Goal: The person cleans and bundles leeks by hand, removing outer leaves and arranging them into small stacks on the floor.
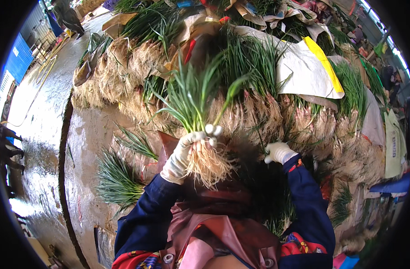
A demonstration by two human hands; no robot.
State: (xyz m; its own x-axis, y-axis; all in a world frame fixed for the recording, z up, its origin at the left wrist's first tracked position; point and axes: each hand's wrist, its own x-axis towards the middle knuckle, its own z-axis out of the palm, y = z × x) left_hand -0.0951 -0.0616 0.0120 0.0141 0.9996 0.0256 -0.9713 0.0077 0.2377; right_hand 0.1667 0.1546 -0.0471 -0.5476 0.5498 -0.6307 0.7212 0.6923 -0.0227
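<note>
In front of my lap, my left hand (pixel 178 159) in a whitish glove is closed around a bunch of garlic greens or similar alliums (pixel 208 164). Its green leaves point away from me, and its pale roots hang towards me. White fingertip-like ends of the glove (pixel 210 129) show at the bunch's neck. My right hand (pixel 279 153), gloved too, is lower right of the piled plants with its fingers curled. A thin dark green stalk (pixel 260 136) runs to its fingertips; whether they grip it is unclear.
Beyond my hands lies a long heap of rooted green plants (pixel 262 64), partly under a white sack (pixel 302 70). Smaller bunches (pixel 119 181) lie at left on the wet concrete floor (pixel 87 161). A dark groove (pixel 62 168) crosses it. A person (pixel 67 16) stands far left.
</note>
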